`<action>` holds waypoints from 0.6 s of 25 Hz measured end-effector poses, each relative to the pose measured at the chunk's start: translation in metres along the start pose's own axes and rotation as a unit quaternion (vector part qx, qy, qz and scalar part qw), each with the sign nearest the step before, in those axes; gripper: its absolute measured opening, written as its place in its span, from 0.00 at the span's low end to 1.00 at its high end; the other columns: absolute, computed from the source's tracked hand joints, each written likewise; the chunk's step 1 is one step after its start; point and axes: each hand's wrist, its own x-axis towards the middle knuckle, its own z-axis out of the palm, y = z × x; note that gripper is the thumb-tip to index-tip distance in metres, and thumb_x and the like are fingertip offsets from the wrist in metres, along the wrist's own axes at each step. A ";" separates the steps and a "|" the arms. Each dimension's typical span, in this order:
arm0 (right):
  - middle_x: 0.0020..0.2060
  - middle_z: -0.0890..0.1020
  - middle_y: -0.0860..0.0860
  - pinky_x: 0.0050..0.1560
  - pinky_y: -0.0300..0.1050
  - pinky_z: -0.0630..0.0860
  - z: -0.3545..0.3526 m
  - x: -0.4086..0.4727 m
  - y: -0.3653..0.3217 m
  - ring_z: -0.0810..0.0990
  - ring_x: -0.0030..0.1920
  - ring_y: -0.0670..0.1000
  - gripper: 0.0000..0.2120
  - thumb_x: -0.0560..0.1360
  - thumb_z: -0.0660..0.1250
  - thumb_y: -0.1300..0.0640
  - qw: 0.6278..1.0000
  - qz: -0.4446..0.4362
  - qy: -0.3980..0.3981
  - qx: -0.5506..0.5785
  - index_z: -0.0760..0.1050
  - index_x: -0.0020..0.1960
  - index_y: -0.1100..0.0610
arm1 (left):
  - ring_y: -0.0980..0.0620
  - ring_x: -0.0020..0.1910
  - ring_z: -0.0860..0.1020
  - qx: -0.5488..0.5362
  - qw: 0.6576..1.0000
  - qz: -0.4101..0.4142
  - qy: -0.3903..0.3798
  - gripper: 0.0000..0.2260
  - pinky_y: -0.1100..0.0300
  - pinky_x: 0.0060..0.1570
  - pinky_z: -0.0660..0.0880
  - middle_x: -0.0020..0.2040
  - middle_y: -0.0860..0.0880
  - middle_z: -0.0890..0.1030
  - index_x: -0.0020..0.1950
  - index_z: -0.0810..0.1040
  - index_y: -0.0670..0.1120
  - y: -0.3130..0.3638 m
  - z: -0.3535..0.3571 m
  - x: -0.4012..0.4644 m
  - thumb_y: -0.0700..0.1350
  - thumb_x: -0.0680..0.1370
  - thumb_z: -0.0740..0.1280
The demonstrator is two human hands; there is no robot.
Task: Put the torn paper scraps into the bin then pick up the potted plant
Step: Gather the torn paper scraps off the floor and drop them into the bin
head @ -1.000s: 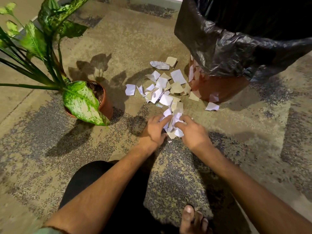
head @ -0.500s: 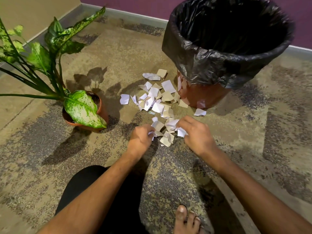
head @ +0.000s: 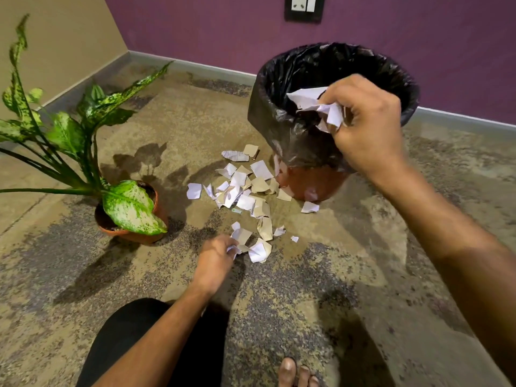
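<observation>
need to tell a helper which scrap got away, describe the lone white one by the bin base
Find the bin with the black liner by the purple wall. At the foot of its red base, nearest you, lies one white scrap. It sits alone on the carpet, apart from the main pile to its left.

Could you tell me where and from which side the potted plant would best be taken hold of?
Probably by the terracotta pot itself, gripped around its rim or wall from the near right side. The stems lean away left, and one big leaf droops over the pot's front, so reach under or beside it.
</observation>
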 end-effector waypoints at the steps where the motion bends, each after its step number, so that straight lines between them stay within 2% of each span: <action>1: 0.45 0.81 0.51 0.38 0.42 0.69 -0.003 0.010 0.010 0.77 0.42 0.49 0.09 0.71 0.69 0.69 1.000 0.014 -0.003 -0.019 0.80 0.47 0.58 | 0.67 0.34 0.76 0.001 1.000 -0.002 0.005 0.08 0.80 0.33 0.70 0.53 0.45 0.83 0.56 0.80 0.42 0.001 -0.001 -0.001 0.37 0.78 0.66; 4: 0.49 0.80 0.52 0.44 0.46 0.72 -0.002 0.026 0.036 0.78 0.46 0.54 0.08 0.74 0.68 0.61 0.990 0.067 -0.077 -0.097 0.80 0.52 0.56 | 0.69 0.35 0.75 0.002 1.000 -0.006 0.011 0.09 0.80 0.33 0.69 0.54 0.46 0.83 0.57 0.80 0.42 0.007 -0.003 -0.003 0.36 0.78 0.66; 6: 0.55 0.79 0.53 0.51 0.49 0.72 0.001 0.028 0.047 0.77 0.54 0.56 0.10 0.78 0.65 0.56 0.975 0.105 -0.147 -0.130 0.78 0.58 0.55 | 0.64 0.38 0.75 0.000 1.000 0.000 0.021 0.09 0.81 0.35 0.69 0.54 0.47 0.82 0.57 0.80 0.42 0.019 -0.007 -0.001 0.37 0.78 0.67; 8: 0.59 0.78 0.52 0.56 0.51 0.71 0.005 0.027 0.048 0.75 0.59 0.56 0.12 0.79 0.62 0.53 0.969 0.124 -0.181 -0.112 0.77 0.60 0.54 | 0.57 0.42 0.78 0.000 0.999 0.022 0.047 0.08 0.76 0.41 0.70 0.53 0.47 0.83 0.55 0.82 0.42 0.036 -0.015 0.003 0.38 0.77 0.68; 10: 0.61 0.77 0.51 0.58 0.51 0.71 0.005 0.026 0.045 0.75 0.61 0.54 0.14 0.80 0.60 0.51 0.970 0.134 -0.180 -0.092 0.76 0.61 0.53 | 0.51 0.43 0.81 -0.027 0.994 0.056 0.087 0.06 0.64 0.44 0.75 0.49 0.47 0.84 0.52 0.83 0.43 0.057 -0.025 0.009 0.39 0.75 0.70; 12: 0.58 0.78 0.51 0.56 0.51 0.71 0.004 0.024 0.042 0.75 0.58 0.53 0.14 0.80 0.59 0.49 0.973 0.151 -0.159 -0.071 0.77 0.58 0.53 | 0.52 0.39 0.81 -0.075 0.984 0.093 0.130 0.05 0.58 0.41 0.79 0.44 0.48 0.85 0.49 0.84 0.43 0.083 -0.041 0.013 0.38 0.75 0.71; 15: 0.57 0.78 0.49 0.54 0.48 0.71 0.001 0.027 0.038 0.75 0.56 0.50 0.14 0.79 0.60 0.45 0.971 0.196 -0.134 -0.021 0.77 0.57 0.52 | 0.55 0.37 0.80 -0.140 0.963 0.120 0.195 0.05 0.63 0.39 0.78 0.42 0.53 0.83 0.48 0.84 0.45 0.126 -0.072 0.022 0.39 0.73 0.72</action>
